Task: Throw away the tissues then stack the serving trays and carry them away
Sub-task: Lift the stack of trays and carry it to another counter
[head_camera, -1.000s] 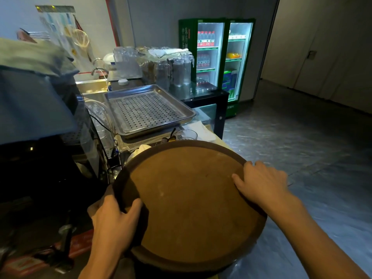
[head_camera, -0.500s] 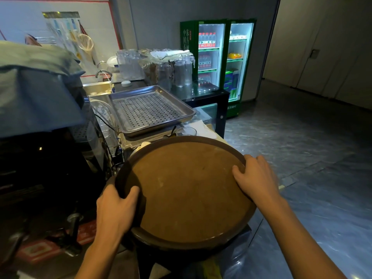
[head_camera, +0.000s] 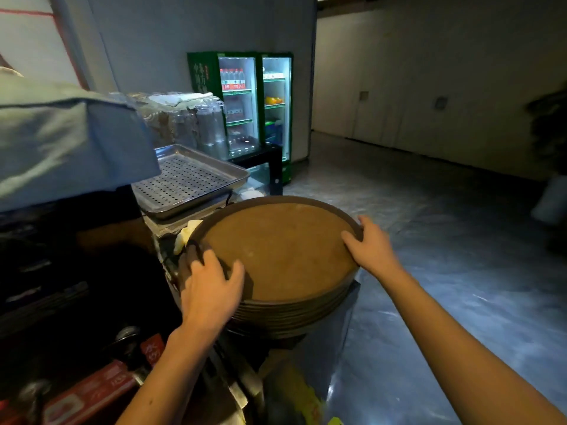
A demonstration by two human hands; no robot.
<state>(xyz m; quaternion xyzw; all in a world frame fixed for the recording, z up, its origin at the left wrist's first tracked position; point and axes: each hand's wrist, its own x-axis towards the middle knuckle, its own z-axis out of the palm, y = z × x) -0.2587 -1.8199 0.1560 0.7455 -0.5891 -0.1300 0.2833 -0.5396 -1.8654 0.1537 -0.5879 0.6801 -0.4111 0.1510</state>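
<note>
A stack of several round brown serving trays [head_camera: 282,256] sits at the counter's end, the top one showing a cork-coloured face and a dark rim. My left hand [head_camera: 211,286] grips the near-left rim, thumb on the tray's face. My right hand [head_camera: 371,246] clasps the right rim, fingers curled over the edge. A pale crumpled tissue-like scrap [head_camera: 185,234] shows just past the stack's left edge.
A perforated steel tray [head_camera: 184,182] lies on the counter behind the stack. Clear glasses [head_camera: 196,124] stand further back, beside a lit green drinks fridge [head_camera: 254,108]. A grey cloth-covered machine [head_camera: 61,136] rises on the left. Open dark floor [head_camera: 429,240] spreads to the right.
The trays have moved down and away from me, and their stacked edges now show resting on the counter end. Both hands kept their hold. My view swung right.
</note>
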